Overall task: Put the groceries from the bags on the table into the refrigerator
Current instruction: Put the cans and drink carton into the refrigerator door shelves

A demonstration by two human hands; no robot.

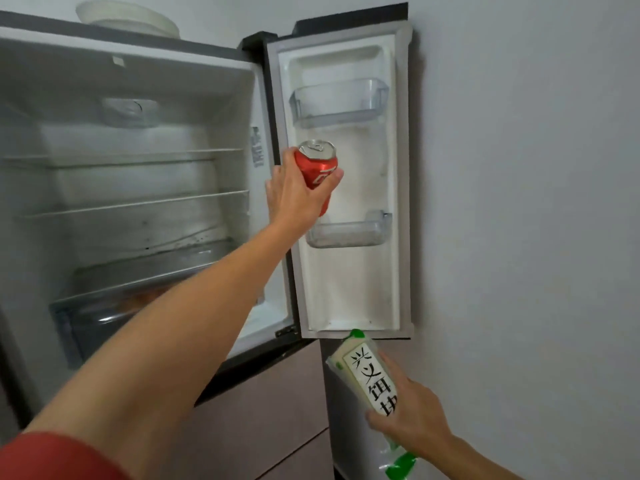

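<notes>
The refrigerator [145,174] stands open, its door [346,289] swung out to the right against the wall. My left hand [294,199] is stretched up and grips a red soda can [318,168], held tilted in front of the door, between the upper door bin [339,102] and the lower door bin [349,232]. Both bins look empty. My right hand [412,420] is low, below the door, closed around a pale packet with a white label and green ends [363,372].
Inside the fridge are glass shelves [138,202] and a clear crisper drawer [104,313] with something orange in it. A white plate [128,19] lies on top of the fridge. Brown lower drawers [263,410] sit under the open compartment. A grey wall [519,202] is at right.
</notes>
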